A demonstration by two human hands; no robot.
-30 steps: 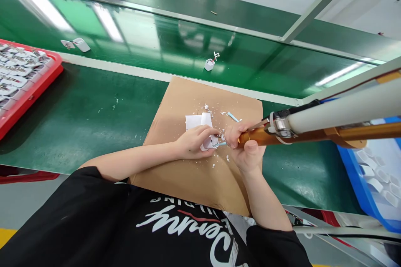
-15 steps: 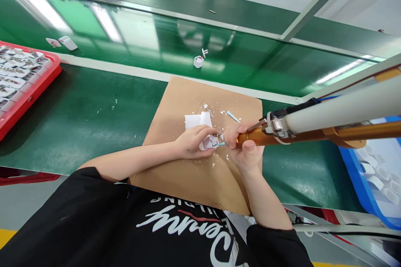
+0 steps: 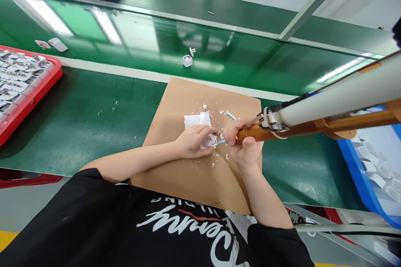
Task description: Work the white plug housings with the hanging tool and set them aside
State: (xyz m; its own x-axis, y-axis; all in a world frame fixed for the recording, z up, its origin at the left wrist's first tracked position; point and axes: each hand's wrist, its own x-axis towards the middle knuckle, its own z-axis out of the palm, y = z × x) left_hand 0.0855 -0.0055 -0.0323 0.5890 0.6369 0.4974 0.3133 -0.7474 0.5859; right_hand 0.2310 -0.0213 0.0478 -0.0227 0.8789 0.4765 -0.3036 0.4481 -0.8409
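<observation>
White, likely light and stiff, the small part [image 3: 211, 140] over the cardboard [image 3: 181, 179] is pinched in your left fingers [image 3: 206, 130], best held by its sides, while your right fingers [image 3: 231, 134] clasp the gold-coloured tool [image 3: 258, 133].

a red tray [image 3: 34, 104] sits far left, a blue tray [image 3: 353, 175] far right.
</observation>
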